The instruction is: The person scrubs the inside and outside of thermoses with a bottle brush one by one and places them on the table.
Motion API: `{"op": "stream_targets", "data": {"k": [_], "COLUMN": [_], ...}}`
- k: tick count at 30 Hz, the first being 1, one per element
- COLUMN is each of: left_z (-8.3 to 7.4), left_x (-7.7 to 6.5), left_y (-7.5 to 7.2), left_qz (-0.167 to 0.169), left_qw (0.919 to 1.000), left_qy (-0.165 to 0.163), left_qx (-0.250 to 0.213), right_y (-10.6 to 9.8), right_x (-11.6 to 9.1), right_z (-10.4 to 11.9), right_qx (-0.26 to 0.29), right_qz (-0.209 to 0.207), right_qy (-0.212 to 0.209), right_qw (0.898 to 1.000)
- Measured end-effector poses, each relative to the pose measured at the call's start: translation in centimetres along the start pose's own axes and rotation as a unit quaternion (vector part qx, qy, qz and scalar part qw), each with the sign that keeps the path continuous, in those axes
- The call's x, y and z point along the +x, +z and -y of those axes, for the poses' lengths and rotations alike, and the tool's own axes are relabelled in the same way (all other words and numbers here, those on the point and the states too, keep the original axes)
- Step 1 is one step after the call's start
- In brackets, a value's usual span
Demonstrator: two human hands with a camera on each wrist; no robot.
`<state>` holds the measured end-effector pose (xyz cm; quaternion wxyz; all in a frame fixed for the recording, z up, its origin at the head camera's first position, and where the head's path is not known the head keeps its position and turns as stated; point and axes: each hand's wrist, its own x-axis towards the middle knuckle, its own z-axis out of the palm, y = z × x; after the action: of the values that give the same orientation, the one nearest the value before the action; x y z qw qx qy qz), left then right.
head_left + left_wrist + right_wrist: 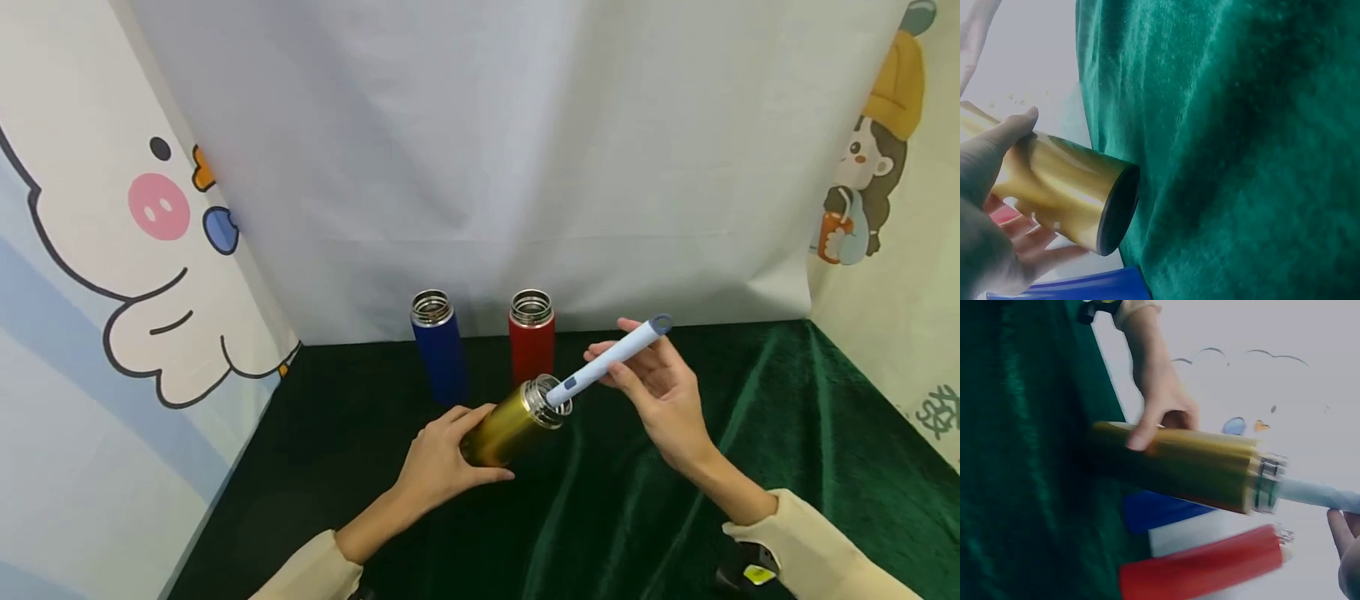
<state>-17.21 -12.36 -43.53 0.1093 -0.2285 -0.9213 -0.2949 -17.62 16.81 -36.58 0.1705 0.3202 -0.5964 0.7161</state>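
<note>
My left hand (pixel 442 458) grips a gold bottle (pixel 506 429), fingers and thumb around its body. The bottle is lidless and tilted, with its steel mouth toward the upper right; its dark base shows in the left wrist view. Between the thumb and fingers of my right hand (pixel 663 400) is a light blue bottle brush (pixel 611 360) with a loop at its top. The brush's lower end goes into the bottle's mouth, so its head is hidden inside. In the right wrist view the brush handle (pixel 1313 492) lines up with the bottle's neck.
Behind the gold bottle stand a blue bottle (pixel 440 358) and a red bottle (pixel 532 342), both upright and lidless. Dark green velvet cloth (pixel 637 508) covers the table. A pale curtain (pixel 480 167) rises at the back, with printed panels at both sides.
</note>
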Motion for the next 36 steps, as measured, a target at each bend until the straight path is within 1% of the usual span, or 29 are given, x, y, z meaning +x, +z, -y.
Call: {"op": "stream_targets", "data": {"k": [3,7,10,12,14,18,20,21,25,30,32,36], "left_z": [-0.1,-0.4,-0.7,-0.8,-0.9,-0.9,-0.8,-0.7,-0.2,0.2,0.3,0.3], "left_x": [-0.2,-0.1,0.0,0.0,0.1,0.2,0.3,0.3,0.3,0.1,0.1,-0.1], "left_y": [-0.5,-0.7,-0.7,-0.7,-0.7,-0.6,-0.6,-0.5,-0.5,-0.6,-0.6,-0.7], "left_qz": [0.006,0.032,0.045,0.047,0.041,0.027,0.024,0.023,0.023,0.022,0.022,0.034], "left_qw": [0.9997,0.9994,0.9988,0.9986,0.9987,0.999,0.9993,0.9993,0.9995,0.9991,0.999,0.9984], "left_qy": [0.002,0.01,0.017,0.022,0.027,0.032,0.029,0.029,0.016,0.013,0.016,0.015], "left_qx": [0.025,0.014,0.006,0.01,0.016,0.015,0.007,0.004,-0.015,-0.033,-0.036,-0.042], "right_y": [-0.6,-0.7,-0.1,0.4,0.8,1.2,1.2,1.2,0.7,0.3,0.2,0.1], "right_x": [0.7,0.9,0.7,0.3,-0.1,-0.9,-1.1,-1.2,-0.9,-0.1,0.2,0.9], "right_z": [1.1,1.7,1.3,0.8,0.3,-0.6,-0.7,-0.7,-0.5,0.1,0.4,1.6], "right_qx": [0.027,0.038,0.022,0.003,-0.035,-0.088,-0.096,-0.096,-0.076,-0.023,0.0,0.026], "right_qz": [-0.038,-0.072,-0.088,-0.091,-0.07,0.002,0.028,0.034,0.036,0.031,0.034,0.021], "right_qy": [-0.026,-0.051,-0.047,-0.028,-0.004,0.018,0.016,0.018,0.019,0.005,-0.012,-0.069], "right_qw": [0.999,0.995,0.995,0.995,0.997,0.996,0.995,0.995,0.996,0.999,0.999,0.997]}}
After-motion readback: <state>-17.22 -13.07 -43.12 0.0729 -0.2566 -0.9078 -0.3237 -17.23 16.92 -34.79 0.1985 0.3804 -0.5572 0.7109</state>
